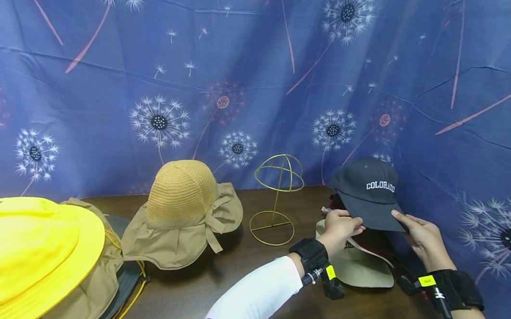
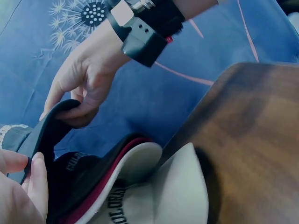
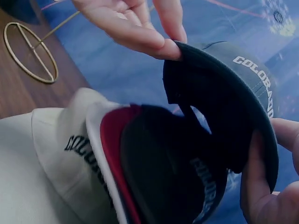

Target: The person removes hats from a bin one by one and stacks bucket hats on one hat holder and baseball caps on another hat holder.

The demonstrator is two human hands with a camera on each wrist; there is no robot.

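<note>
A dark navy baseball cap (image 1: 365, 192) with white COLORADO lettering is held up by its brim between both hands. My left hand (image 1: 340, 226) pinches one edge of the brim, thumb and fingers on opposite faces. On the other edge, my right hand (image 1: 424, 240) pinches it the same way. The right wrist view shows the cap's dark hollow underside and back strap opening. Just below it lies a stack of caps: a black cap (image 3: 163, 158), then a dark red brim (image 3: 113, 135), a white brim (image 3: 96, 121), and a beige cap (image 3: 56, 144) at the bottom.
A gold wire hat stand (image 1: 272, 226) stands mid-table. Left of it sits a tan sun hat (image 1: 181, 197) with a bow. Farther left, a yellow hat (image 1: 39, 257) tops a pile of wide-brimmed hats. A blue dandelion-print cloth (image 1: 253, 111) hangs behind and at the right.
</note>
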